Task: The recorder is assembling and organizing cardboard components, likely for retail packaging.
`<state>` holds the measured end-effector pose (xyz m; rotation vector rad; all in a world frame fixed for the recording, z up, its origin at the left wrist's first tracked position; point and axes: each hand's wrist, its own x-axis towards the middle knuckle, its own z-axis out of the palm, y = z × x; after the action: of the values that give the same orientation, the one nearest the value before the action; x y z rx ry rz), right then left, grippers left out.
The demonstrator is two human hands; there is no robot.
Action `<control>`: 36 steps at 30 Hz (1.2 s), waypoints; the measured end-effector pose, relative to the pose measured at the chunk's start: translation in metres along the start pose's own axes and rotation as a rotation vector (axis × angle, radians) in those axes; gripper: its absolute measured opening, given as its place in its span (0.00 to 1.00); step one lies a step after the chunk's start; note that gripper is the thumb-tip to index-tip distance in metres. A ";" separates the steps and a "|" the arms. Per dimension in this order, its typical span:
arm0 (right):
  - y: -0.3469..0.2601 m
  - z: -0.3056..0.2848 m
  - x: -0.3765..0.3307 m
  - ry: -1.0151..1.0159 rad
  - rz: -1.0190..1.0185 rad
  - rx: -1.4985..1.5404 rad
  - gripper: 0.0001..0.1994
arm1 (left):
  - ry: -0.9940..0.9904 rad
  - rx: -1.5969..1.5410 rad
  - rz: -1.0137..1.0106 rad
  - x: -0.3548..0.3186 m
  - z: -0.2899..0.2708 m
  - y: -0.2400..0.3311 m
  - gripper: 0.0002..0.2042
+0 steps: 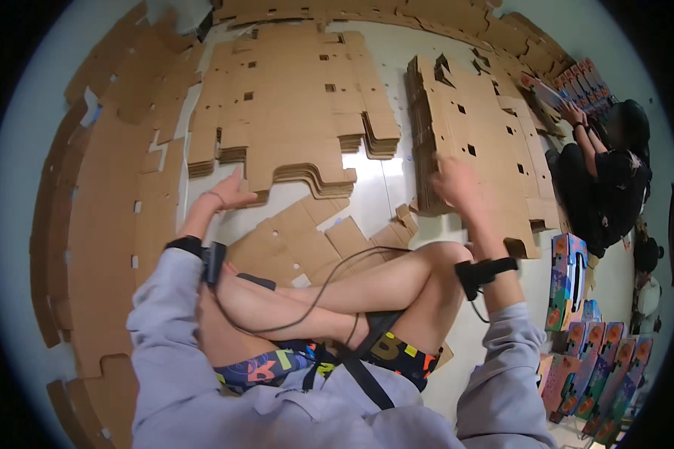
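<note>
I sit cross-legged on a pale floor among flat die-cut cardboard blanks. My left hand is open, fingers spread, resting by the front edge of a low stack of blanks. My right hand is at the near edge of a taller stack of blanks on the right, fingers curled on its top sheets; whether it grips one I cannot tell. One loose flat blank lies on the floor just in front of my knees. Both wrists wear black bands with a cable.
Large cardboard sheets line the left side and the far edge. Another person sits at the right, handling colourful printed boxes. Several finished colourful boxes stand in rows at the lower right.
</note>
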<state>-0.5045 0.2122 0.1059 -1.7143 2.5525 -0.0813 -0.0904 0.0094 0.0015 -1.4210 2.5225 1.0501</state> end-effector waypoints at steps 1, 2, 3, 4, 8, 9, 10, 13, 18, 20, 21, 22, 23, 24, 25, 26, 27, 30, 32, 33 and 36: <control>-0.027 0.017 0.011 0.050 -0.117 0.041 0.19 | 0.098 0.088 -0.020 0.007 0.010 -0.008 0.39; -0.051 0.033 0.018 0.095 -0.236 0.078 0.16 | 0.192 0.171 -0.043 0.011 0.022 -0.014 0.39; -0.082 0.035 0.022 -0.094 -0.235 0.077 0.17 | 0.208 0.165 -0.050 0.017 0.034 -0.020 0.39; -0.099 0.064 0.034 -0.162 -0.255 0.134 0.20 | 0.143 0.203 0.088 0.021 0.043 -0.024 0.38; -0.127 0.137 0.043 -0.179 -0.156 0.157 0.29 | 0.045 0.215 0.034 0.017 0.052 -0.006 0.35; -0.130 0.150 0.041 -0.179 -0.164 0.160 0.29 | 0.104 0.140 0.042 0.014 0.050 -0.007 0.34; -0.130 0.158 0.041 -0.133 -0.198 0.167 0.28 | 0.110 0.141 0.042 0.014 0.047 -0.005 0.34; -0.140 0.160 0.036 -0.051 -0.221 0.138 0.27 | 0.147 0.205 -0.121 0.006 0.044 -0.001 0.33; -0.152 0.166 0.031 0.129 -0.188 0.007 0.16 | 0.149 0.396 -0.287 -0.003 0.032 0.035 0.30; -0.152 0.164 0.029 0.205 -0.217 -0.021 0.14 | 0.209 0.307 -0.316 0.001 0.048 0.030 0.30; -0.149 0.157 0.031 0.289 -0.252 -0.063 0.13 | 0.278 0.203 -0.341 0.003 0.054 0.034 0.30; -0.147 0.149 0.033 0.293 -0.253 -0.057 0.13 | 0.282 0.209 -0.342 0.003 0.058 0.036 0.30; -0.145 0.142 0.033 0.295 -0.320 -0.075 0.12 | 0.376 0.225 -0.347 0.002 0.062 0.038 0.31; -0.141 0.138 0.033 0.298 -0.372 -0.097 0.11 | 0.466 0.244 -0.336 0.003 0.065 0.044 0.31; -0.138 0.139 0.033 0.306 -0.356 -0.094 0.11 | 0.466 0.253 -0.321 0.000 0.070 0.049 0.31; -0.136 0.140 0.033 0.277 -0.386 -0.085 0.11 | 0.541 0.245 -0.305 -0.006 0.077 0.053 0.30; -0.138 0.137 0.030 0.245 -0.429 -0.071 0.10 | 0.618 0.234 -0.301 -0.013 0.079 0.056 0.29; -0.116 0.118 0.022 0.219 -0.431 0.051 0.12 | 0.686 0.079 -0.198 -0.019 0.079 0.057 0.24; -0.098 0.101 0.010 0.156 -0.404 0.352 0.19 | 0.732 -0.087 -0.181 -0.026 0.070 0.049 0.25; -0.095 0.088 0.000 0.162 -0.394 0.422 0.19 | 0.772 -0.266 -0.141 -0.030 0.064 0.047 0.27; -0.092 0.063 -0.016 0.073 -0.383 0.709 0.18 | 0.925 -0.400 -0.017 -0.046 0.055 0.061 0.23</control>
<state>-0.4081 0.1917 0.0509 -1.8412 1.8300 -0.9465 -0.1259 0.0962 0.0088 -2.5099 2.9261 1.1088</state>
